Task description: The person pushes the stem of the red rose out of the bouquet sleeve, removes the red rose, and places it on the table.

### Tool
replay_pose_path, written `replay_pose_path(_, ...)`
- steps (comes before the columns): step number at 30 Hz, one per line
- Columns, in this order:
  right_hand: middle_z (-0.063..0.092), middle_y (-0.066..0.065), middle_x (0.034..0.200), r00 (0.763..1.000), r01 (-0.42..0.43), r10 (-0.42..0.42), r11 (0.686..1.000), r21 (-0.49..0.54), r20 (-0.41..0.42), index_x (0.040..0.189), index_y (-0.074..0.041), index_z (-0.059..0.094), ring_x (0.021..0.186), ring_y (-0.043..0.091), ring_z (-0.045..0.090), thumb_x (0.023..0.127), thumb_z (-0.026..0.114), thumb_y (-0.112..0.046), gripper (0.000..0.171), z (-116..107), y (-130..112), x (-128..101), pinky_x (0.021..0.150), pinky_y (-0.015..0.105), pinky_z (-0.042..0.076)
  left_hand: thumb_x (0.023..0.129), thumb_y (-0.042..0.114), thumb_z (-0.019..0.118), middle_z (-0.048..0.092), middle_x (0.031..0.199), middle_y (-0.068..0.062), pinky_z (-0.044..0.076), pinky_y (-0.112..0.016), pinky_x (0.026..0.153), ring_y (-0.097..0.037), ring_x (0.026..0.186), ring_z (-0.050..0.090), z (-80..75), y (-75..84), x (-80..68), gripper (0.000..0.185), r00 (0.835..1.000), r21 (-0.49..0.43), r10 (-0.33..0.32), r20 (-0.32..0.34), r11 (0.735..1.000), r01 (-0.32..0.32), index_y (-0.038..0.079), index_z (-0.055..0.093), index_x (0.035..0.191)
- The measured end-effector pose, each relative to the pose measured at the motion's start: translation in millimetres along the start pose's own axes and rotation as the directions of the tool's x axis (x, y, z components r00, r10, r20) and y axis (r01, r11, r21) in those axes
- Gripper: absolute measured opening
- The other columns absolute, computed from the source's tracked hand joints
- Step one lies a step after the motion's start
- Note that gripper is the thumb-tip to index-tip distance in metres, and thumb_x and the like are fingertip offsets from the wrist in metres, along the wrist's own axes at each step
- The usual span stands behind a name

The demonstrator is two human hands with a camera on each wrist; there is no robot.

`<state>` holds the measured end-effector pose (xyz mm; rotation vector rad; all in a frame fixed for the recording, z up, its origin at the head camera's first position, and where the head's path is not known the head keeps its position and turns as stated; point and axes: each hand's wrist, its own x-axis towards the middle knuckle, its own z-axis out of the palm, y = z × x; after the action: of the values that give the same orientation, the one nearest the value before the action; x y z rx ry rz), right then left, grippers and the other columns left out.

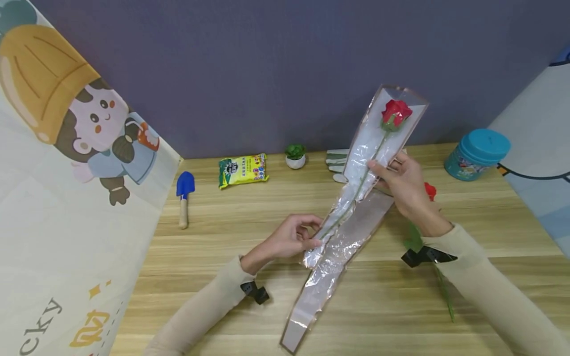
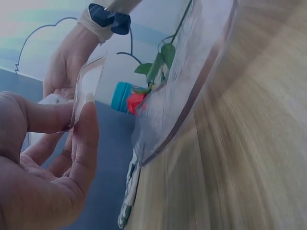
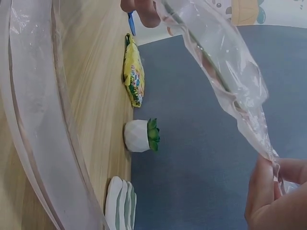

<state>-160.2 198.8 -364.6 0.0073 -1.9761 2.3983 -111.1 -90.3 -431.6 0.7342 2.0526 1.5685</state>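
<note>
1. Pale sleeves [image 1: 490, 291] cross the bottom of the head view. Right hand [image 1: 409, 193] grips the wrapper [image 1: 361, 154] round the rose [image 1: 395, 114] partway along; left hand [image 1: 289, 237] pinches its lower end. It slants, bloom at upper right, above a second wrapper [image 1: 329, 272] on the table [image 1: 213, 277]. Another rose [image 1: 430, 191] lies partly hidden by the right arm. Along the back, left to right: trowel [image 1: 184, 198], bag [image 1: 242, 170], plant [image 1: 295, 157], striped glove [image 1: 337, 163], tub [image 1: 477, 154].
2. Left wrist view: close up, the left hand's thumb and finger hold the wrapper's edge, narrow together. Behind are the right hand and, past the second wrapper, the other rose and tub.
3. Right wrist view: the right hand pinches crinkled wrapper, fingers narrow. The first rose's stem shows through the film. Bag, plant and glove line the table's edge.
</note>
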Motion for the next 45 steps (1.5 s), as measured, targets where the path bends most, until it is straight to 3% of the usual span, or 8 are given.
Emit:
replay_pose_path(7, 0.077, -0.006, 0.103, 0.999, -0.001, 0.001, 1.0, 0.001, 0.039, 0.127, -0.011, 0.059, 0.086, 0.005, 0.075, 0.095, 0.075, -0.009, 0.036, 1.9, 4.0, -1.4, 0.073, 0.021, 0.064, 0.087, -0.007, 0.073, 0.07, 0.113, -0.026, 0.053, -0.017, 0.058, -0.005, 0.063, 0.058, 5.3, 2.3, 3.3, 0.044, 1.0, -0.009, -0.01, -0.028, 1.0, 0.01, -0.005, 0.064, 0.131)
replay_pose_path(14, 0.078, -0.009, 0.102, 0.999, -0.011, 0.013, 0.999, -0.049, 0.033, 0.126, -0.013, 0.059, 0.086, 0.003, 0.074, 0.095, 0.076, -0.011, 0.036, 3.4, 6.8, -3.2, 0.073, 0.019, 0.063, 0.086, -0.009, 0.073, 0.069, 0.114, -0.026, 0.051, -0.017, 0.056, -0.005, 0.062, 0.057, 8.7, 5.9, 6.6, 0.046, 1.0, -0.028, -0.02, -0.015, 0.999, 0.02, -0.005, 0.064, 0.131)
replay_pose_path(21, 0.076, -0.009, 0.098, 0.999, -0.008, 0.009, 0.999, -0.031, 0.044, 0.118, -0.011, 0.058, 0.084, 0.002, 0.072, 0.094, 0.076, -0.008, 0.031, 5.9, 13.6, -4.9, 0.07, 0.018, 0.062, 0.086, -0.01, 0.073, 0.068, 0.113, -0.025, 0.05, -0.016, 0.055, -0.006, 0.061, 0.056, 11.0, 5.4, 6.1, 0.045, 0.999, -0.05, -0.033, -0.019, 0.998, 0.032, -0.004, 0.065, 0.13)
replay_pose_path(39, 0.076, -0.01, 0.102, 0.997, -0.022, 0.027, 0.997, -0.076, 0.066, 0.124, -0.014, 0.057, 0.087, 0.003, 0.073, 0.094, 0.076, -0.008, 0.035, 9.3, 15.1, -9.9, 0.076, 0.015, 0.061, 0.086, -0.011, 0.071, 0.067, 0.112, -0.029, 0.049, -0.016, 0.054, -0.004, 0.059, 0.054, 14.7, 5.3, 7.1, 0.044, 1.0, -0.072, -0.004, -0.026, 0.997, 0.003, -0.007, 0.063, 0.129)
replay_pose_path(45, 0.075, -0.012, 0.104, 0.996, -0.022, 0.035, 0.988, -0.156, 0.083, 0.126, -0.017, 0.056, 0.089, 0.002, 0.073, 0.096, 0.075, -0.011, 0.037, 9.8, 16.9, -11.3, 0.077, 0.015, 0.061, 0.088, -0.01, 0.07, 0.067, 0.115, -0.029, 0.05, -0.016, 0.054, -0.004, 0.059, 0.054, 14.6, 6.2, 8.1, 0.045, 0.999, -0.074, -0.016, -0.03, 0.997, 0.013, -0.006, 0.063, 0.131)
